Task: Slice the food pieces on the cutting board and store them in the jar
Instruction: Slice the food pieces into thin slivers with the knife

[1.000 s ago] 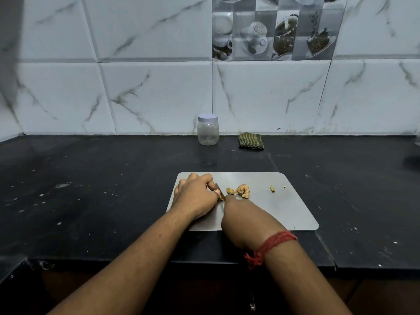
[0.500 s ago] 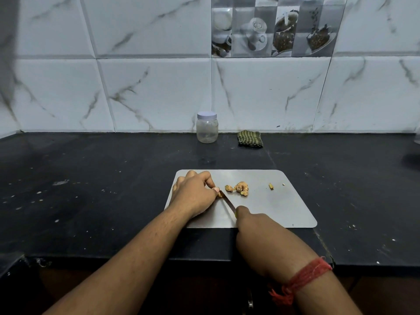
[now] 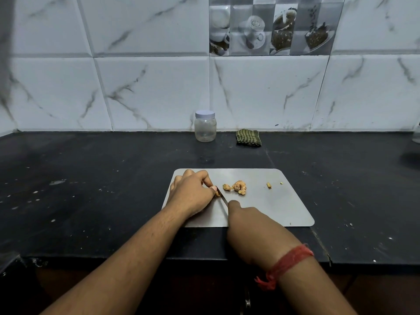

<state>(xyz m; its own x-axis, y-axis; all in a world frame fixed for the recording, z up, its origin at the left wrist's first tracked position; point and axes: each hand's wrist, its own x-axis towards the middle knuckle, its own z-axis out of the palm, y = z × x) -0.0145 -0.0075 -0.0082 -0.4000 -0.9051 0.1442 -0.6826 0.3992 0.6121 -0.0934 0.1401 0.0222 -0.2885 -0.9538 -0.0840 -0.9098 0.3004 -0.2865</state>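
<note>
Drawn back a little: right hand (image 3: 252,226) gripping one knife (image 3: 222,197).
Left hand (image 3: 190,193) pinching one piece; four more pieces (image 3: 238,187) on one cutting board (image 3: 277,208); one lidded jar (image 3: 205,126).

Both forearms are bare from the lower edge of the picture up to the hands; no sleeve shows on either arm. The left hand (image 3: 189,192) carries no ring, watch or band on the parts that can be seen, and fine hairs show along the left forearm. The right hand (image 3: 247,226) also has no ring visible. Around the right wrist sits a red twisted thread bracelet (image 3: 287,262), made of several strands wound together, a little frayed. Its knotted end with short loose red fibres (image 3: 264,281) hangs at the inner side of the wrist. The nails that can be seen are short and plain.
</note>
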